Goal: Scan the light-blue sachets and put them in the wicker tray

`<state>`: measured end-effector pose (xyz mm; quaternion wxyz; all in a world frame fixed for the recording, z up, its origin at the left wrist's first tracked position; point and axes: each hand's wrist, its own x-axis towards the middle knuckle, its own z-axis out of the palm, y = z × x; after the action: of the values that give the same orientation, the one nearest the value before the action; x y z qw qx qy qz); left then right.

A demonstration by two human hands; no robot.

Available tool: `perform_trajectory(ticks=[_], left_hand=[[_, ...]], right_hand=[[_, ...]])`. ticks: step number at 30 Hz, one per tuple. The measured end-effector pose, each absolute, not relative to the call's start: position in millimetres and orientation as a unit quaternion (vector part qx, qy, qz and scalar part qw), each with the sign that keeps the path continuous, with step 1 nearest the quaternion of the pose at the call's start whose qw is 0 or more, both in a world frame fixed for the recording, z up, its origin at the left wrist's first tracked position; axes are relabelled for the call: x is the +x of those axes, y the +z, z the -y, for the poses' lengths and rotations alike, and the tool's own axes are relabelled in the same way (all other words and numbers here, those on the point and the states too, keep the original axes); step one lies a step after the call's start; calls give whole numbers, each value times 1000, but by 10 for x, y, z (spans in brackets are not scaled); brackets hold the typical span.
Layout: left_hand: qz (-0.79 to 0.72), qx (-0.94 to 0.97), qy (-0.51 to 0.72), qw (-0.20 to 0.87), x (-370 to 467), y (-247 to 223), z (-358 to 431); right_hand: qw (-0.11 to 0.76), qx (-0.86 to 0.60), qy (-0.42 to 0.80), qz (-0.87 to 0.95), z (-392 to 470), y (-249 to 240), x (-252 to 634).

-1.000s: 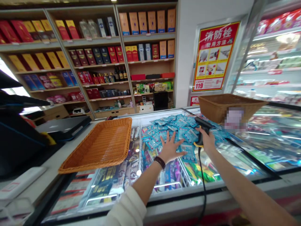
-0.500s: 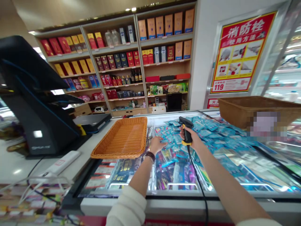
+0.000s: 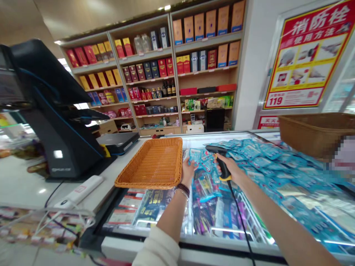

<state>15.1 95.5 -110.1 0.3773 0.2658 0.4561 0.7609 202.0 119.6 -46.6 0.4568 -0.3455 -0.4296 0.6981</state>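
My right hand (image 3: 229,168) is wrapped round the grip of a black and yellow barcode scanner (image 3: 223,164), its head pointing left and its cord hanging down over the freezer front. My left hand (image 3: 188,171), with a beaded bracelet at the wrist, has its fingers closed on a small blue packet (image 3: 195,156) just right of the wicker basket. The packet's lower part is hidden behind the fingers. More blue packets (image 3: 249,151) lie in a heap on the glass top, right of the scanner. The orange wicker basket (image 3: 152,162) holds nothing.
A glass-topped freezer (image 3: 205,238) spans the front, with packaged goods under the glass. At left stand a black register terminal (image 3: 66,140), a flat grey device (image 3: 119,140) and a white power strip (image 3: 80,190). A brown basket (image 3: 313,133) sits at right; stocked shelves (image 3: 155,81) line the back.
My left hand has moved closer to the wicker basket and now grips a blue packet. The scanner's head has turned further towards the left hand. The whole view has shifted a little left.
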Motion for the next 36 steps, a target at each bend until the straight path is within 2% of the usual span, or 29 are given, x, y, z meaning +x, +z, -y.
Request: perform_trajectory(ticks=[4,10,25,36], left_hand=[[-460,265,762,370,132,-1122,-979],[-425,321,744,403,31,-1149,-893],[-409,334,745,408,31,-1194,-938],[-428,324,741,402,39,-1192,-945]], right_hand=[[469,-381,644,470,-1128,-569,1953],[426,-358,632,540,-837,-620,1948],[471,-372,600,528,-678,-493,1908],[472,-379,582,542,-687,-431,1933]])
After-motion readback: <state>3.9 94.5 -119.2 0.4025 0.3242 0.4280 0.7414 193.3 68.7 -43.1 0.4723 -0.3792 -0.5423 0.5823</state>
